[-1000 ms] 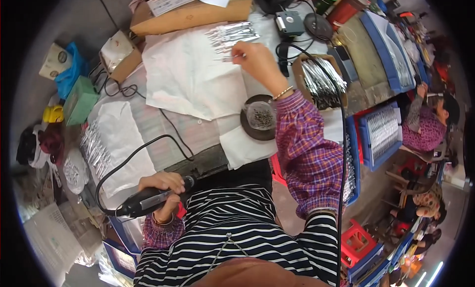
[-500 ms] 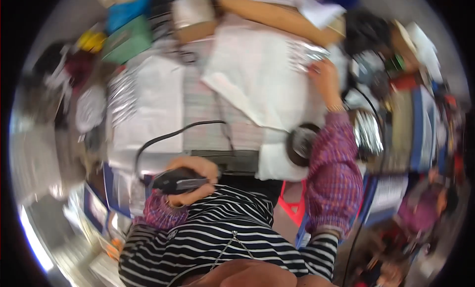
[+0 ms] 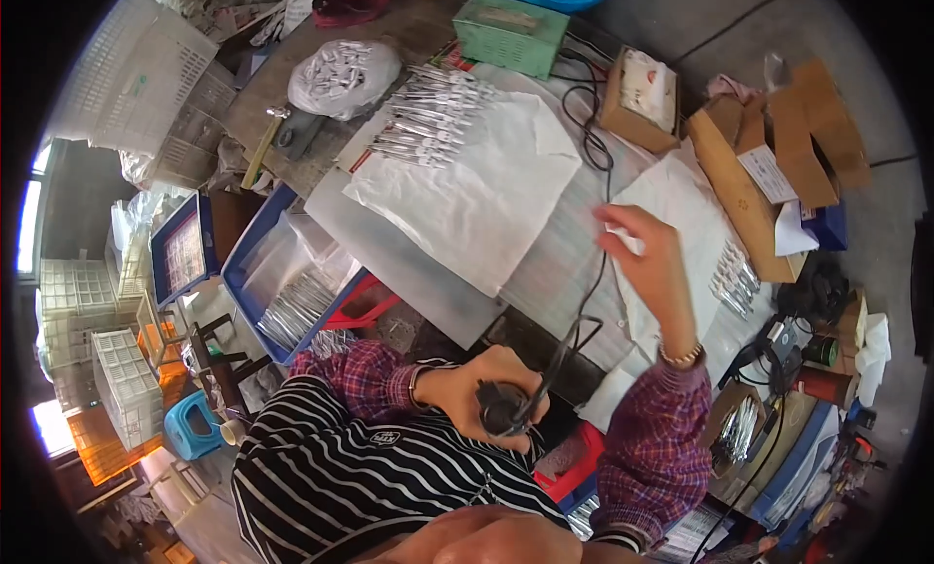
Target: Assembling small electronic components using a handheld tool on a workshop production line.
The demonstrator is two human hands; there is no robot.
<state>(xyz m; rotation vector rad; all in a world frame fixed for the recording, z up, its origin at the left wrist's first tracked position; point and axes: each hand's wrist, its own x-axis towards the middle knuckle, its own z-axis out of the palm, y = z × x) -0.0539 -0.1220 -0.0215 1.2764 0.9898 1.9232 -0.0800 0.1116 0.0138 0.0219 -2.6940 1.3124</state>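
My left hand [image 3: 477,394] is wrapped around a black corded hand tool [image 3: 503,408], held low in front of my striped top. Its tip is hidden, and its black cord runs up over the table. My right hand [image 3: 650,258] hovers over the right-hand white cloth [image 3: 637,199], thumb and forefinger apart, with nothing visible between them. Beyond that hand, a group of slim silver metal parts [image 3: 736,280] lies at the right. Far to the left, a longer row of similar silver parts [image 3: 428,117] rests on another white cloth [image 3: 477,204].
A clear bag of small metal pieces [image 3: 345,78] and a green metal box [image 3: 511,34] stand at the back. Cardboard boxes [image 3: 642,97] line the far right. A blue bin of silver strips [image 3: 302,301] sits left of me; a red stool [image 3: 574,462] is below the table.
The view has swung left, bringing the left row of parts nearer the middle. My right hand has come away from the right-hand silver parts. The left hand still grips the tool.
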